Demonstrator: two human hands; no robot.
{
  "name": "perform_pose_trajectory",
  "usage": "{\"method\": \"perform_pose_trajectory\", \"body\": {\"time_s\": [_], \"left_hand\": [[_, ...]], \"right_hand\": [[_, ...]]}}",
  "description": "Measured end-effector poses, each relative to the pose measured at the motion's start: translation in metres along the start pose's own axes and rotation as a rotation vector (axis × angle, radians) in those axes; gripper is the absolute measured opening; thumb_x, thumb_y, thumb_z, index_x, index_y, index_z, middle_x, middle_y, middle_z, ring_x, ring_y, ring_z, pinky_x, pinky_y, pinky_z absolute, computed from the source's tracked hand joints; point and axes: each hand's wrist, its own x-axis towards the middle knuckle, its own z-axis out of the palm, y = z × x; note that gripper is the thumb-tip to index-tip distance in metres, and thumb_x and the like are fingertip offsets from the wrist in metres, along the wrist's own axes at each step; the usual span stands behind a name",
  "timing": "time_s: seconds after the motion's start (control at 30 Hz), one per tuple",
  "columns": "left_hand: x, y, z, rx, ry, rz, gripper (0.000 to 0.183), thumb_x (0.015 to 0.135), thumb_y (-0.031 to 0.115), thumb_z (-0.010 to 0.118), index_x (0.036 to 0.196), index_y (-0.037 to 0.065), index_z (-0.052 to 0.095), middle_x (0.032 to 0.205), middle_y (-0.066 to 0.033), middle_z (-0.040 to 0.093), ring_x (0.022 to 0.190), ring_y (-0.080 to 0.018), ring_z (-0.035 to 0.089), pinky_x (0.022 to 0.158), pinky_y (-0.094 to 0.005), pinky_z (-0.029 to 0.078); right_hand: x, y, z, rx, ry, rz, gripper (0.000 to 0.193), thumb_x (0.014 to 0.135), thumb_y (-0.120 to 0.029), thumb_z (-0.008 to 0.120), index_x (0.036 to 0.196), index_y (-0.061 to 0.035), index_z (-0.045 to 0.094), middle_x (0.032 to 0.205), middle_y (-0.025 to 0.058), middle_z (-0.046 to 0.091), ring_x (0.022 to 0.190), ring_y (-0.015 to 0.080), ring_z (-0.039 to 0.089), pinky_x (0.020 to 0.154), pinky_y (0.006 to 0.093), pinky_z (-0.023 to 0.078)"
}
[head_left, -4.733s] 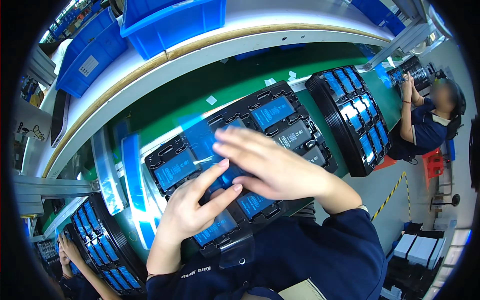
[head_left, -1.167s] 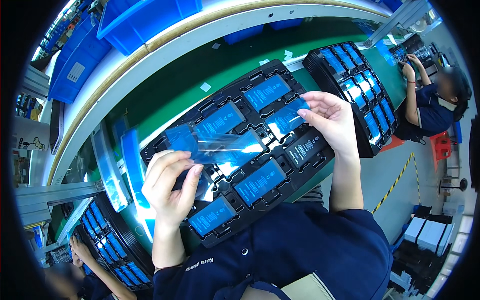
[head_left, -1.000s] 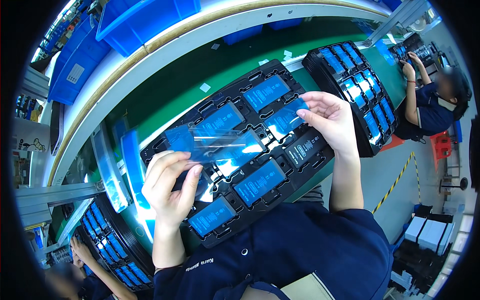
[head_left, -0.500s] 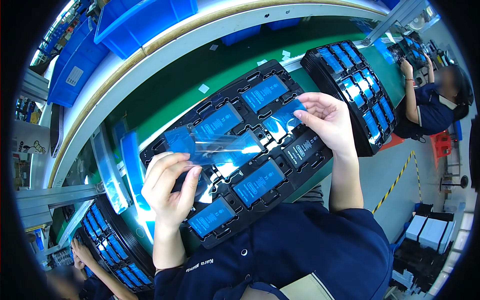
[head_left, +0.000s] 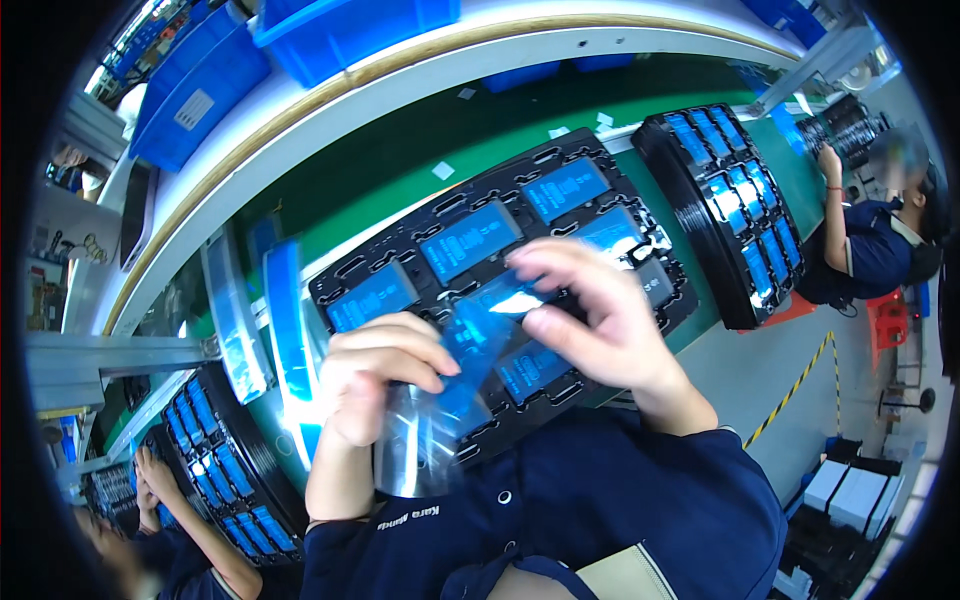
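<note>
Since half a second ago, your right hand [head_left: 598,322] has come in and down toward your left hand [head_left: 388,372], and the clear plastic film [head_left: 414,445] that stretched across the packs now hangs below your left hand, in front of your dark shirt [head_left: 600,490]. Your left hand is bent around that film, gripping it between thumb and fingers. Blue film [head_left: 476,338] shows from your left fingertips up toward your right hand. The fingers and thumb of your right hand are parted and blurred, so I cannot tell whether they hold the blue film.

Both hands are above the black molded tray [head_left: 425,300], which lies tilted on the green-topped bench [head_left: 350,195]. Blue-covered battery packs [head_left: 470,242] sit in its recesses, some hidden by your hands. Just beyond its right end is a tall stack of black trays [head_left: 690,205], its top one filled with rows of blue-covered packs; another tray stack [head_left: 205,440] is at lower left. Long blue film strips [head_left: 292,345] lie left of your tray. Blue plastic bins [head_left: 355,40] stand on the white shelf [head_left: 530,32] above.
</note>
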Motion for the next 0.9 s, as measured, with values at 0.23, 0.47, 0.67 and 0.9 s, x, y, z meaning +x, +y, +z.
{"method": "perform_pose_trajectory", "body": {"time_s": [0.23,0.47,0.67,0.9], "left_hand": [[0.001,0.002,0.012,0.191,0.028,-0.022,0.012,0.072,0.000,0.076,0.081,-0.001,0.068,0.074,-0.0094,0.065,0.065,-0.0208,0.062,0.059,-0.0306,0.048],[0.002,0.001,0.013,0.416,0.003,-0.035,0.030,0.075,0.003,0.077,0.104,0.001,0.073,0.076,-0.0058,0.055,0.063,-0.0146,0.053,0.055,-0.0276,0.043],[0.001,0.001,0.016,0.459,-0.043,-0.013,0.016,0.078,0.002,0.074,0.093,-0.001,0.072,0.082,-0.0072,0.056,0.064,-0.0167,0.056,0.055,-0.0289,0.045],[0.001,0.002,0.015,0.402,-0.057,-0.032,0.009,0.083,0.005,0.071,0.089,-0.002,0.069,0.083,-0.0095,0.059,0.066,-0.0198,0.059,0.058,-0.0304,0.047]], "right_hand": [[-0.003,-0.002,0.026,0.236,-0.134,0.104,0.043,0.084,0.009,0.066,0.126,0.0042,0.056,0.088,0.0068,0.066,0.074,0.0074,0.062,0.066,0.0222,0.050],[-0.006,-0.004,0.028,0.235,-0.102,0.068,0.041,0.084,0.003,0.068,0.124,-0.0006,0.060,0.089,0.0090,0.070,0.071,0.0130,0.067,0.066,0.0255,0.054],[-0.001,-0.005,0.029,-0.124,-0.060,-0.137,0.028,0.079,0.004,0.071,0.106,0.0000,0.068,0.090,0.0105,0.067,0.072,0.0202,0.067,0.064,0.0280,0.055],[-0.001,-0.001,0.035,-0.193,-0.036,-0.278,0.028,0.076,0.004,0.072,0.103,-0.0004,0.069,0.087,0.0110,0.067,0.071,0.0232,0.067,0.061,0.0298,0.054]]}}
